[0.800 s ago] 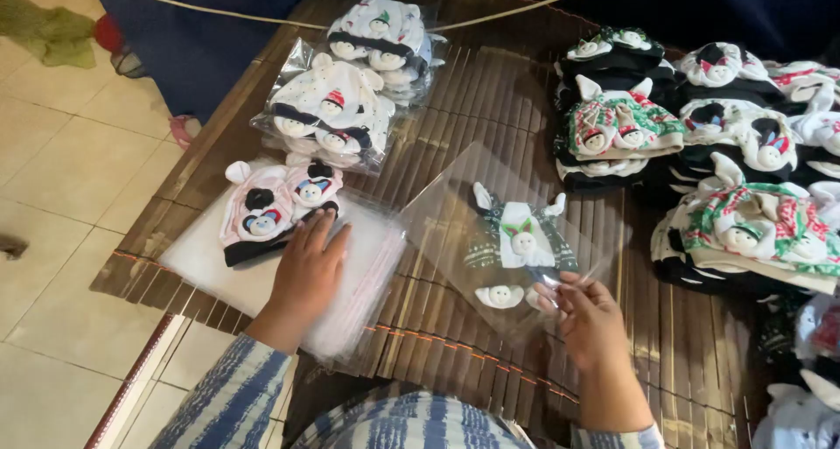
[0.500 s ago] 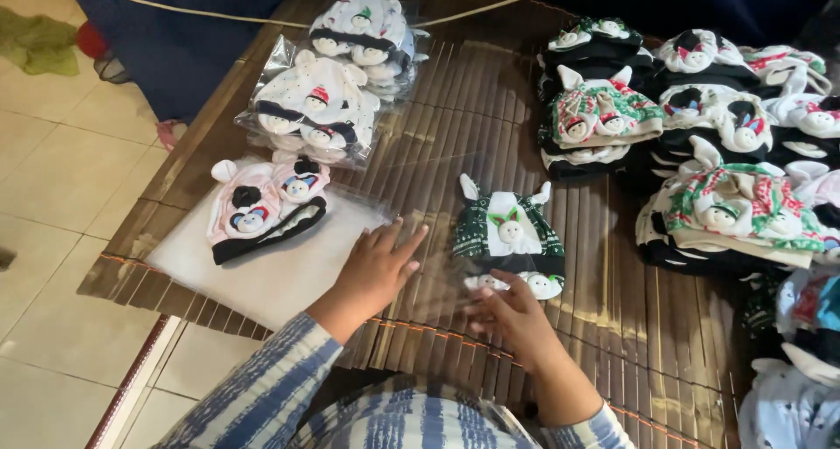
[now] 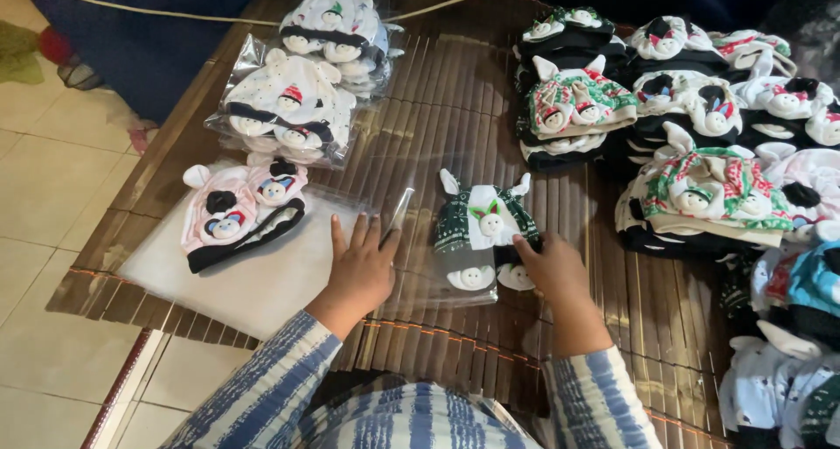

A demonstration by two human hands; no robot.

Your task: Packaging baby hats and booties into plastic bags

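Sleeves: blue-and-white striped, at the near edge of the view, one on each forearm.
Left hand (image 3: 360, 270): palm down, fingers spread flat on the left part of the clear plastic bag (image 3: 420, 265), pinning it to the mat; it grips nothing.
Right hand (image 3: 553, 272): rests on the lower right of the green and white baby hat (image 3: 483, 226); fingertips bent onto the hat's dark edge. Whether they pinch the cloth or only press it cannot be told.
Green and white baby hat: lies flat at the middle of the bamboo mat (image 3: 455, 116), between the two hands, inside or under the clear plastic bag; which of the two cannot be told.
Stack of flat clear bags (image 3: 262, 278): just left of the left hand, at the mat's left edge.
Pink baby hat (image 3: 241, 208): lies on top of that stack, apart from the hand.
Bagged hats (image 3: 293, 108): two packets at the far left of the mat, well apart from the hands.
Loose hats (image 3: 691, 116): piled along the right side, from near to far edge, unbagged.
Floor (image 3: 44, 178): pale tiles left of the mat.
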